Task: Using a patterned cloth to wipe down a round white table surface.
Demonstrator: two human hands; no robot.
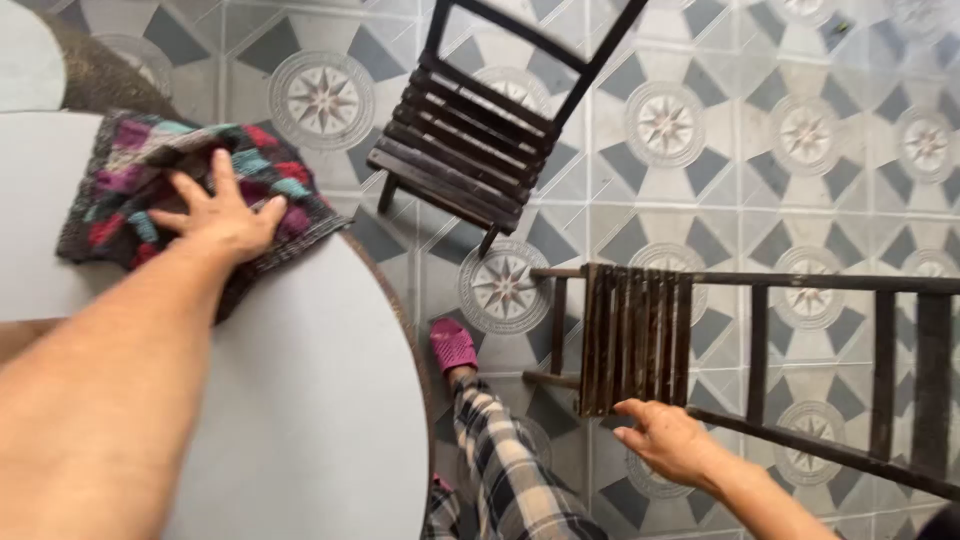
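Head view: the left hand lies flat, fingers spread wide, palm down on a multicoloured knitted cloth at the far left of the round white bench. This grip is open and pressing, not closed around anything; the cloth sits directly under it and bunches outward to the left and far side, its long axis running left to right across the bench edge.

The right hand is low at the near right, well apart from the cloth, its fingertips touching the near end of the slatted seat of a dark wooden folding chair lying tipped on the patterned tile floor. Whether those fingers curl round a slat I cannot tell. The chair's frame runs long to the right.

A second dark chair stands farther off, between the two. A pink slipper and checked trouser leg show below the bench rim.
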